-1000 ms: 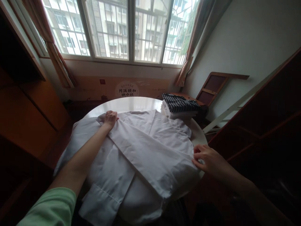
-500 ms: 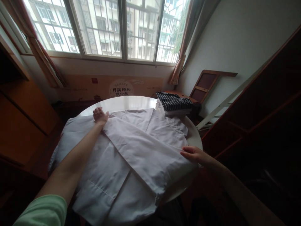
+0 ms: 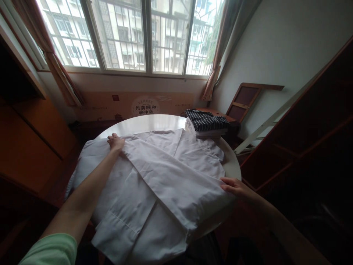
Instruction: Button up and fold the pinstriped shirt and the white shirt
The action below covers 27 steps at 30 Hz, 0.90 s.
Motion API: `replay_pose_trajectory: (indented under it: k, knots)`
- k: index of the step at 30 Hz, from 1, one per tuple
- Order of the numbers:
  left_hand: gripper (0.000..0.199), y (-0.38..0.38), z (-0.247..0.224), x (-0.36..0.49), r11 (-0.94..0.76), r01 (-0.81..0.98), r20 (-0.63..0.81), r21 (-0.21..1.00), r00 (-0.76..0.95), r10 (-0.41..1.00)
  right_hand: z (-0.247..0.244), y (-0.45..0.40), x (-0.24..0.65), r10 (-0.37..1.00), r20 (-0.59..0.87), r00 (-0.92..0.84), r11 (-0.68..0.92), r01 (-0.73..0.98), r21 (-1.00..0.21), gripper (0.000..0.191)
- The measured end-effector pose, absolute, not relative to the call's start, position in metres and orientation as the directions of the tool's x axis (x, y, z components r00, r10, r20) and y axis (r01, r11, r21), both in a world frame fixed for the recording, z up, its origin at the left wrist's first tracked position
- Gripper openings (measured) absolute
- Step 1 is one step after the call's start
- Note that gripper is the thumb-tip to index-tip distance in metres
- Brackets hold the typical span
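A large white garment [image 3: 162, 176] lies spread and partly folded over a round table, one diagonal panel lying across the rest. Its near part hangs past the table's front edge. My left hand [image 3: 116, 142] is at the garment's far left side, fingers curled down onto the cloth; the fingertips are partly hidden. On the right, my right hand [image 3: 231, 185] pinches the edge of the folded panel between thumb and fingers.
The white round table [image 3: 132, 124] shows along its far rim. A folded black-and-white striped cloth [image 3: 206, 120] tops a stack of white fabric at the back right. A white ladder-like frame [image 3: 259, 130] leans right, and an orange cabinet [image 3: 35, 147] stands left.
My right hand has moved slightly outward to the right, with the panel's edge in its fingers. My left hand stays at the same spot on the cloth. The whole view has shifted a little.
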<state>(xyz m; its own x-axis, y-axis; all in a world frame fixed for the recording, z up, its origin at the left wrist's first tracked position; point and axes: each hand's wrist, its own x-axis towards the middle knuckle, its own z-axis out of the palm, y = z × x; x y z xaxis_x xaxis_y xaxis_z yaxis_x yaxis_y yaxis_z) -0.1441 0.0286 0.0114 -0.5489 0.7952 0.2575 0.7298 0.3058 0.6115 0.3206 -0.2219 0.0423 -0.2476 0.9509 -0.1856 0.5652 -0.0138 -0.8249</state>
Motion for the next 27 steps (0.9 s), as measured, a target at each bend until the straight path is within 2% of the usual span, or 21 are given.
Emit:
replay_pose_trajectory:
  k: [4, 7, 11, 16, 22, 25, 27]
  knots:
    - [0.046, 0.026, 0.009, -0.147, 0.15, 0.712, 0.328, 0.686, -0.487, 0.809, 0.046, -0.224, 0.324, 0.945, -0.21, -0.25, -0.043, 0.544, -0.838, 0.041]
    - [0.041, 0.025, 0.01, -0.148, 0.046, 0.638, 0.415, 0.768, -0.552, 0.723, 0.048, -0.229, 0.327, 0.95, -0.217, -0.223, -0.062, 0.55, -0.833, 0.046]
    - [0.045, 0.022, 0.011, -0.15, -0.033, 0.543, 0.446, 0.839, -0.651, 0.615, 0.046, -0.236, 0.336, 0.975, -0.136, -0.173, -0.001, 0.615, -0.789, 0.049]
    - [0.041, 0.019, 0.006, -0.156, 0.078, 0.611, 0.407, 0.788, -0.611, 0.679, 0.035, -0.24, 0.344, 0.999, 0.019, -0.026, 0.032, 0.859, -0.511, 0.044]
    - [0.039, 0.014, 0.005, -0.158, 0.183, 0.703, 0.336, 0.687, -0.531, 0.778, 0.036, -0.245, 0.328, 0.985, 0.167, 0.048, -0.01, 0.976, -0.216, 0.026]
    - [0.038, 0.01, 0.009, -0.156, 0.258, 0.686, 0.3, 0.681, -0.582, 0.756, 0.042, -0.25, 0.318, 0.97, 0.241, 0.021, 0.029, 0.979, -0.202, 0.024]
    - [0.037, 0.009, 0.012, -0.156, 0.282, 0.673, 0.294, 0.684, -0.608, 0.737, 0.044, -0.251, 0.316, 0.985, 0.173, -0.001, 0.051, 0.958, -0.283, 0.023]
